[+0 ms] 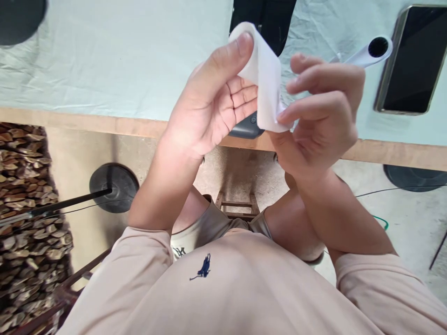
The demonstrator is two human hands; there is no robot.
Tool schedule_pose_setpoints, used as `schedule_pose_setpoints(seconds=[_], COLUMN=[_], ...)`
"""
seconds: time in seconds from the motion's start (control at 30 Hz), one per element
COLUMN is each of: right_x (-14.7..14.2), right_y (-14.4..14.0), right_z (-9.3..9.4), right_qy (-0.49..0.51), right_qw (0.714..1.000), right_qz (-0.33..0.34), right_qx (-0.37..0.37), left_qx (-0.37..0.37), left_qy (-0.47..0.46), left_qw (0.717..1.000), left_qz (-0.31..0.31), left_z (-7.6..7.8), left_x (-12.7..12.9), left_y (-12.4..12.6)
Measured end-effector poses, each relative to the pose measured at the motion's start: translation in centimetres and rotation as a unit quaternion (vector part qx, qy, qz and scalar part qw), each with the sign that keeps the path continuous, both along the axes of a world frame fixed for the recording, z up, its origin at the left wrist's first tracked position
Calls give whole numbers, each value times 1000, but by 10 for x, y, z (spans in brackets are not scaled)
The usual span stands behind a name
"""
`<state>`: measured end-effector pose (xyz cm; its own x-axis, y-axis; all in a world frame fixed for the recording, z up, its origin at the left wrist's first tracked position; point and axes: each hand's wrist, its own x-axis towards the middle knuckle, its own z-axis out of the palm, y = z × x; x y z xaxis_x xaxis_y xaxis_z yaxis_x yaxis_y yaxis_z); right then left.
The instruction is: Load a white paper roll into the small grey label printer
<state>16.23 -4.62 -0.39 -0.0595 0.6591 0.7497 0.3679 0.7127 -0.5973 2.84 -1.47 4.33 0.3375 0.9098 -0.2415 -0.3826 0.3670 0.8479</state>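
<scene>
A white paper-like strip (pixel 268 83) is held up between my hands, above the table's near edge. Its upper end curls round in a loop under the thumb of my left hand (pixel 220 90), whose other fingers lie behind it. My right hand (pixel 321 111) pinches the lower end between thumb and a finger, while its remaining fingers are raised and bent. Behind the strip, partly covered, is a dark grey device (pixel 246 129) with a power button at the table edge. A black object (pixel 265 18) lies farther back, also partly hidden.
A phone (pixel 412 60) lies at the right on the pale cloth (pixel 139 56), beside a white handle-like item (pixel 363 56) with a round black end. A dark round object (pixel 19 18) sits at the far left. Below are a round stand base (pixel 113 186) and stacked firewood (pixel 28 209).
</scene>
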Motion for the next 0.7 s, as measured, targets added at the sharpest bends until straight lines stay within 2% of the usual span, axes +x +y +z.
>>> schedule_pose_setpoints(seconds=[0.1, 0.2, 0.3, 0.37, 0.43, 0.53, 0.7], right_x=[0, -1, -1, -2, -3, -4, -9], right_y=[2, 5, 6, 5, 4, 4, 5], right_z=[-3, -6, -6, -6, -4, -3, -8], right_qy=[-16, 0, 43, 82, 90, 47, 26], right_qw=[999, 996, 993, 989, 987, 993, 995], right_qz=[38, 83, 88, 45, 1, -12, -39], right_qx=[-6, -22, -71, -114, -133, -106, -82], left_qx=[9, 18, 18, 11, 16, 33, 58], left_qy=[29, 8, -35, -25, 6, 45, 24], left_qw=[996, 995, 998, 1000, 1000, 998, 997], left_qz=[80, 93, 41, 8, 19, 32, -38], left_z=[5, 4, 0, 0, 2, 6, 0], left_x=[13, 15, 10, 8, 10, 16, 15], left_y=[-3, -1, 1, -1, -5, -12, -12])
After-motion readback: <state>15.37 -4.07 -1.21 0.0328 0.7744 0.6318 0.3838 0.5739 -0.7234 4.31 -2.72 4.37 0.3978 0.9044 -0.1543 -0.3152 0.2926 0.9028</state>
